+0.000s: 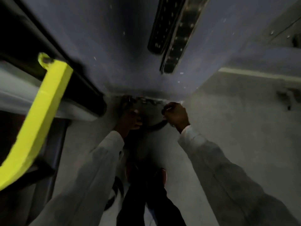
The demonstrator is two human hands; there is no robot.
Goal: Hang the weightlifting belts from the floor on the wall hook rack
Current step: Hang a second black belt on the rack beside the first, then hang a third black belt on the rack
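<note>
Left grip (131, 118) and right grip (176, 115) clutch the belt (145, 104) at the edge of the floor (236, 128). Probably to lift it level

Place was a gym | yellow machine bar (40, 115) stood at 9 o'clock | holed lifting belts (180, 38) showed at 1 o'clock

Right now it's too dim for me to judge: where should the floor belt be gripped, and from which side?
Probably at its two ends, coming down from above. The belt lies curved against the foot of the wall, so its far edge is blocked. The left hand and right hand flank it there; blur hides the buckle.
</note>
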